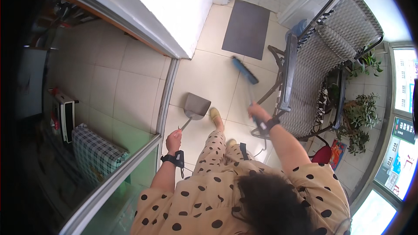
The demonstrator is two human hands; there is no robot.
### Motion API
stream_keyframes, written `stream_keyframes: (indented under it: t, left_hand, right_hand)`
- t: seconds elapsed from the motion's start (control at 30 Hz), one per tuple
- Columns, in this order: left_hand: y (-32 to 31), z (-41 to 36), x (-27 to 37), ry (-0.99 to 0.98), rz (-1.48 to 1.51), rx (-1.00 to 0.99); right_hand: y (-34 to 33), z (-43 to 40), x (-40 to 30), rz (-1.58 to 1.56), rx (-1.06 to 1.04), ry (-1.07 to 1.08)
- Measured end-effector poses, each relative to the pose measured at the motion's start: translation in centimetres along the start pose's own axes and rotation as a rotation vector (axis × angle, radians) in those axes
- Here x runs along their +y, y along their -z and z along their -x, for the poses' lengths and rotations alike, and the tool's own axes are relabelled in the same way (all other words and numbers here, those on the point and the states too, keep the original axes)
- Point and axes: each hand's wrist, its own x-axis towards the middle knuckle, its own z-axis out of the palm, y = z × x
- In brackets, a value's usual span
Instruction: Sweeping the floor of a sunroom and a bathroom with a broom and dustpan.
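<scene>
My left hand (pixel 173 141) is closed around the handle of a long-handled dustpan (pixel 197 103), whose grey-brown pan is over the tiled floor, left of my foot in a yellowish shoe (pixel 214 113). In my right hand (pixel 258 111) is the handle of a broom with a blue head (pixel 245 70) and dark bristles. The broom head is slightly blurred and lies ahead of my right hand, between a grey mat and the legs of a folding chair. Whether the broom touches the floor, I cannot tell.
At the right stands a woven folding lounge chair (pixel 313 71), with potted plants (pixel 362 109) behind it. A grey floor mat (pixel 246 27) lies ahead. To the left are a white wall (pixel 169 3), a sliding-door frame (pixel 168 94) and a checked cloth-covered item (pixel 98 150).
</scene>
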Motion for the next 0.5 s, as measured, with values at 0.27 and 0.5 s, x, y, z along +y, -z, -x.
stream_keyframes:
  t: [0.27, 0.5]
  left_hand:
    - [-1.0, -8.0, 3.8, -0.225, -0.182, 0.019]
    - [0.5, -9.4, 9.0, -0.235, -0.187, 0.100]
  right_hand:
    - [-7.4, 7.2, -8.2, 0.093, -0.235, -0.359]
    - [-0.1, 6.0, -15.5, 0.275, -0.086, -0.381]
